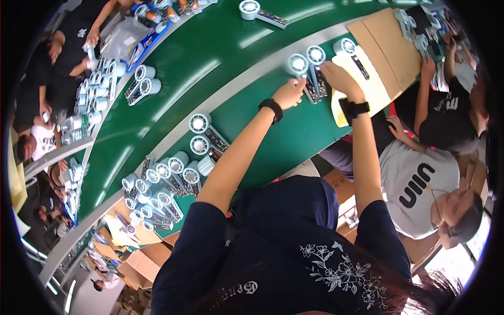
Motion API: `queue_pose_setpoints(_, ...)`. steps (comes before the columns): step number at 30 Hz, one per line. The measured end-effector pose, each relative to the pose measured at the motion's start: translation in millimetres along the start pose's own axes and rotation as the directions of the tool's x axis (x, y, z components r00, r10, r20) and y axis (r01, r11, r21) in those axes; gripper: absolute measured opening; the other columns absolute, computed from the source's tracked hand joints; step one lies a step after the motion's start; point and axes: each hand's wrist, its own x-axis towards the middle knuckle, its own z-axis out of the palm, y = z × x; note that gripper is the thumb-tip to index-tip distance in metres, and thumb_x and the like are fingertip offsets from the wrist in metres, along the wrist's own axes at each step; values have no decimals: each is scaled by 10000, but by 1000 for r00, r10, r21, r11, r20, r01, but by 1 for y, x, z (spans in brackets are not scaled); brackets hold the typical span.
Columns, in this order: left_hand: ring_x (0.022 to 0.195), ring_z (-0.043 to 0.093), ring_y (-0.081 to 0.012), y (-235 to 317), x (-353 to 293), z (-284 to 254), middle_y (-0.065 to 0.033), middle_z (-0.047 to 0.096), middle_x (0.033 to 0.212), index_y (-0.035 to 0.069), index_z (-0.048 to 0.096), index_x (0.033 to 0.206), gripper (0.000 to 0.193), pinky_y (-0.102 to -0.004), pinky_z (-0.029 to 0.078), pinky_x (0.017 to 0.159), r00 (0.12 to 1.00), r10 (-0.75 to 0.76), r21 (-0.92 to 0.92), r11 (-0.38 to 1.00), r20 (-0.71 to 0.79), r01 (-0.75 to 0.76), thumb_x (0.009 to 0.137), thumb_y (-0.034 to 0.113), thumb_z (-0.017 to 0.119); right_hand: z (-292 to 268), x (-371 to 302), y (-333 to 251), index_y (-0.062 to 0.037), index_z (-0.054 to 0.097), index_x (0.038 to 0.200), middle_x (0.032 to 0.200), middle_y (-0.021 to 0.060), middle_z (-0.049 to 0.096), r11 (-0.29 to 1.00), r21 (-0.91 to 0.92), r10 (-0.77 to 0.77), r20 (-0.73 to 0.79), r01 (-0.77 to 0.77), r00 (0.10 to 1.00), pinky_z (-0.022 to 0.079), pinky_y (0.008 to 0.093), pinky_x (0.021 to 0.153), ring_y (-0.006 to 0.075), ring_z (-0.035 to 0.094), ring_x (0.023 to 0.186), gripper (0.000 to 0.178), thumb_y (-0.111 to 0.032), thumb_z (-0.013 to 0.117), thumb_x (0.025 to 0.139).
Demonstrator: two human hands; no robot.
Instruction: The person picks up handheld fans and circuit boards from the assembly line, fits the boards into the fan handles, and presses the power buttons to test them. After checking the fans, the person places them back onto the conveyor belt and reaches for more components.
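Observation:
Two light-blue handheld fans with round heads and opened handles stand side by side in front of me. My left hand [290, 94] is closed on the left fan [297, 64], fingers pinched at the top of its handle; that fan head looks slightly blurred. Close against it is the right fan [315, 54], whose handle shows dark inner parts. My right hand [340, 80] has its fingers curled round the upper handle of this one. Just right of my right hand, another fan [345, 46] lies on a yellow sheet [341, 113].
Several similar fans [163, 170] crowd the green table [278, 139] on my left. A grey rail [236, 86] separates it from a green belt [194, 79] carrying more fans. Flat cardboard [386, 50] lies at right. A person in a white shirt [420, 181] sits close on my right.

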Motion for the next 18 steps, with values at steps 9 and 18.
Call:
queue_pose_setpoints(9,961,536,-345,-78,-207,-35,-161,582,974,2,561,1015,266,-424,409,859,446,442,494,870,-778,-1,807,155,627,21,153,-27,-52,506,1252,1077,176,636,957,-249,31,-415,-146,909,472,392,848,344,609,980,589,-456,587,831)
queue_pose_setpoints(18,942,512,-339,-146,-248,-39,-157,560,958,-26,552,912,432,-430,384,854,319,491,585,682,-811,438,792,372,671,66,232,-53,-50,537,1189,981,177,655,928,58,374,-107,-369,921,482,432,817,342,627,930,655,-471,661,702)
